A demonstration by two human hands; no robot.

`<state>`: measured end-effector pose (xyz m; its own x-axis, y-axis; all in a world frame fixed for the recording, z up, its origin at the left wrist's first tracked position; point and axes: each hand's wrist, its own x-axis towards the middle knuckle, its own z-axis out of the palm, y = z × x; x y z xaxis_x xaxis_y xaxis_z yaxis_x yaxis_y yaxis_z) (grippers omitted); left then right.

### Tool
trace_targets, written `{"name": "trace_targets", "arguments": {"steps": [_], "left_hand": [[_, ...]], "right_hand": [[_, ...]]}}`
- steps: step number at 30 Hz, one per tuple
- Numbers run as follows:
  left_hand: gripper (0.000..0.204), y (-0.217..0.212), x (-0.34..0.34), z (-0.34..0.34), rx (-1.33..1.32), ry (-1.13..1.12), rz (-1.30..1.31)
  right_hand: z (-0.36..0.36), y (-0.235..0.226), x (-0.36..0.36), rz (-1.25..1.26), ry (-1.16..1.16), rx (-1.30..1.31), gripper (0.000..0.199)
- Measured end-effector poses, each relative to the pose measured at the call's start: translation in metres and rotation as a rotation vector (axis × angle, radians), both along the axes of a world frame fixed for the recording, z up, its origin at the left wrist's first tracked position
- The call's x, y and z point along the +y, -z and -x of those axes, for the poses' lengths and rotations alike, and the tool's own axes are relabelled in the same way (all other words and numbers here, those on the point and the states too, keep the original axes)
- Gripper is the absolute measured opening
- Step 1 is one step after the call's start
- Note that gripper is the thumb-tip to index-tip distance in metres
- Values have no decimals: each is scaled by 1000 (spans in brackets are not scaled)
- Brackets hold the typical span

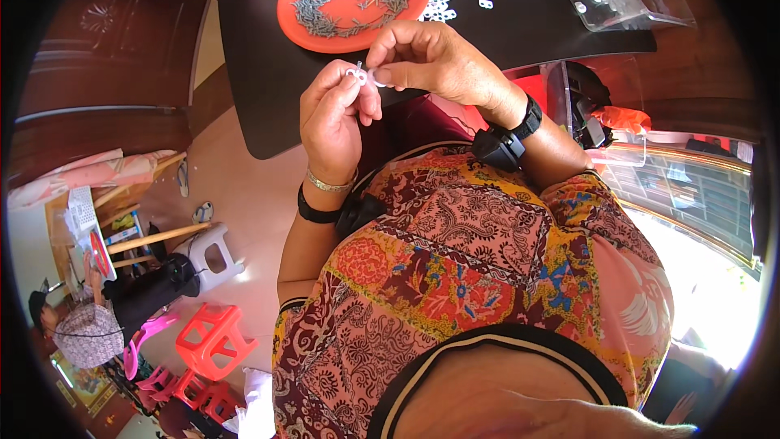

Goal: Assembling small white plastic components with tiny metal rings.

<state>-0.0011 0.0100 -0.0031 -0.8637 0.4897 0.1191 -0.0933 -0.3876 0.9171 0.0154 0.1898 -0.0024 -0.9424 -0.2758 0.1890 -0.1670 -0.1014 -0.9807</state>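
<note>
Just past the table's near edge, my left hand [331, 118] pinches a small white plastic piece [357, 76] with rounded holes between thumb and fingers. A thin grey pin, like a screw or nail, stands up from it. My right hand [443, 65] comes in from the right and touches thumb to forefinger on another small white piece [376, 78], right beside the first. Whether the two pieces join cannot be made out. Beyond my hands, an orange-red plate [329, 42] holds many loose grey screws or nails, with a thin wooden stick among them.
Loose white plastic pieces [486, 3] lie on the black table [260, 106]. A clear bin [621, 12] with more pieces stands at the far right. A second clear box [561, 97] sits below. Red stools [215, 341] and another person [89, 333] are at the lower left.
</note>
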Motion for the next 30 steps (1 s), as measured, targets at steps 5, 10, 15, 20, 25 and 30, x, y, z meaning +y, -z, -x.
{"name": "trace_targets", "arguments": {"steps": [5,10,15,20,25,30], "left_hand": [[22,-1,1,-2,6,13,37],[24,2,2,-1,108,-9,53],[24,1,0,0,94,-55,39],[23,-2,0,-2,59,-131,161],[21,-4,5,-4,2,-142,268],[22,-6,7,-5,9,-163,300]], "right_hand": [[2,-9,-7,78,153,-18,18],[4,-2,-14,192,165,-28,11],[1,-3,-6,135,138,-54,7],[1,-7,-1,156,159,-134,9],[3,-6,1,175,165,-159,12],[2,-6,1,159,147,-106,16]]}}
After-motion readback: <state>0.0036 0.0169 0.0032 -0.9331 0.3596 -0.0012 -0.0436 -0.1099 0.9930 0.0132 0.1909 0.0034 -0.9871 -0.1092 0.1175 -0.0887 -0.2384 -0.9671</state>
